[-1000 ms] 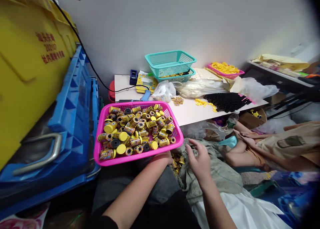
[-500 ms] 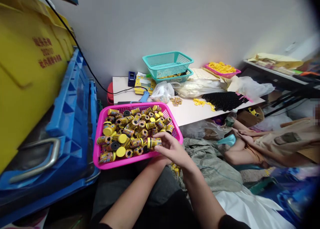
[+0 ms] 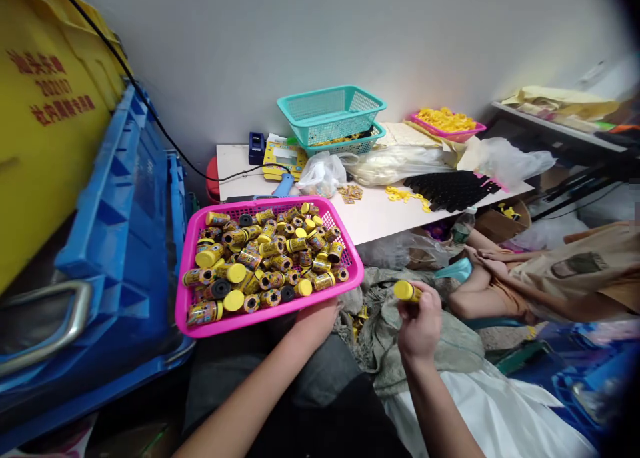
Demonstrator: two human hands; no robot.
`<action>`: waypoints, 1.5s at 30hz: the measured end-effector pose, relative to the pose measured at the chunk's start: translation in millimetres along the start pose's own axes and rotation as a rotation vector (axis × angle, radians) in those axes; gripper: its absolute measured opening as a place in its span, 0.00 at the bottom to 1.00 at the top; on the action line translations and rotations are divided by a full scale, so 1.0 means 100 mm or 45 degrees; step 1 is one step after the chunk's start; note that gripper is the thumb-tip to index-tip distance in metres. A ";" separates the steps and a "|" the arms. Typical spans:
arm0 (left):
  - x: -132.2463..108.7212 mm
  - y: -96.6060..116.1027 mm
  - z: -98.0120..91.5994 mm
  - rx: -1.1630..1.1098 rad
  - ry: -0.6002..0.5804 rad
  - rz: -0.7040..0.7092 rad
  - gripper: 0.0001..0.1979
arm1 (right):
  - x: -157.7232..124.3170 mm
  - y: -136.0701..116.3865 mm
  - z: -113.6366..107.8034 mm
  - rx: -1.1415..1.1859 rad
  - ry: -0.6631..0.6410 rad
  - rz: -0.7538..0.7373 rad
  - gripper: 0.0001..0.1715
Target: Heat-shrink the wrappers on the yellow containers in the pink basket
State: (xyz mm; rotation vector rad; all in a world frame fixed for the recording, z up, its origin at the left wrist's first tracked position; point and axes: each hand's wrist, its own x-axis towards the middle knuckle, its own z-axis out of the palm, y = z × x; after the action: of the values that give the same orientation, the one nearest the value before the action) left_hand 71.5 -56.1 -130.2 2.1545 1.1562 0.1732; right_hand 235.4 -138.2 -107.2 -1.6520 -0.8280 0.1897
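A pink plastic basket [image 3: 270, 320] is in front of me, filled with small printed cylinders [image 3: 250, 258]. Some show yellow caps, others dark open ends or black discs. My left hand [image 3: 319, 319] is at the underside of the basket's right front corner, holding it, with its fingers hidden beneath. Off to the right, my right hand [image 3: 421, 321] is closed around one small yellow-capped cylinder [image 3: 407, 291], cap pointing up and left. That hand is apart from the basket, above a grey woven sack [image 3: 450, 341].
Behind the basket, a white table [image 3: 373, 221] bears teal baskets [image 3: 330, 115], plastic bags [image 3: 323, 175], yellow pieces and black parts [image 3: 450, 190]. Blue crates [image 3: 115, 198] and a yellow bin [image 3: 55, 145] crowd the left. A seated person [image 3: 545, 271] is at the right.
My right hand has moved from the basket's right front edge out to the right, carrying a capped cylinder. My left hand stays by the basket's corner. The camera view has shifted slightly.
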 end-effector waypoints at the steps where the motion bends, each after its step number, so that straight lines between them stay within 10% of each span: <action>1: -0.08 -0.07 0.01 0.035 -0.012 0.021 0.18 | 0.01 0.19 -0.08 -0.111 -0.027 0.007 0.34; 5: -0.38 -0.29 0.07 0.112 -0.026 0.055 0.16 | 0.01 0.47 -0.12 -0.317 -0.341 -0.022 0.31; 9: -0.42 -0.37 0.10 0.141 0.002 0.103 0.17 | 0.10 -0.16 0.37 -0.294 -0.314 -0.324 0.30; 13: -0.36 -0.38 0.12 0.164 0.048 0.151 0.18 | 0.23 -0.86 1.17 -0.542 -1.301 -0.406 0.23; 18: -0.39 -0.41 0.12 0.168 0.109 0.186 0.19 | 0.39 -0.94 1.50 -0.537 -1.644 -0.371 0.21; 28: -0.35 -0.41 0.13 0.129 0.089 0.236 0.20 | 0.19 -0.79 0.74 0.327 -1.319 -0.019 0.30; 33: -0.35 -0.38 0.11 0.148 0.082 0.220 0.23 | 0.09 -1.00 0.69 0.241 -1.181 -0.280 0.25; 39: -0.41 -0.43 0.14 0.157 0.147 0.214 0.20 | 0.11 -0.23 0.23 -0.079 -0.071 -0.177 0.31; 45: -0.65 -0.29 -0.15 0.130 0.218 0.480 0.16 | 0.09 0.39 -0.09 -0.504 -0.332 -0.119 0.31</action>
State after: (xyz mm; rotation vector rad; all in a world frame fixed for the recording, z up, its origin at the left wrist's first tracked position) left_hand 6.9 -88.2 -124.4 2.4730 0.8527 0.4818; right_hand 262.8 -141.1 -137.4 -1.9788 -1.1965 0.1864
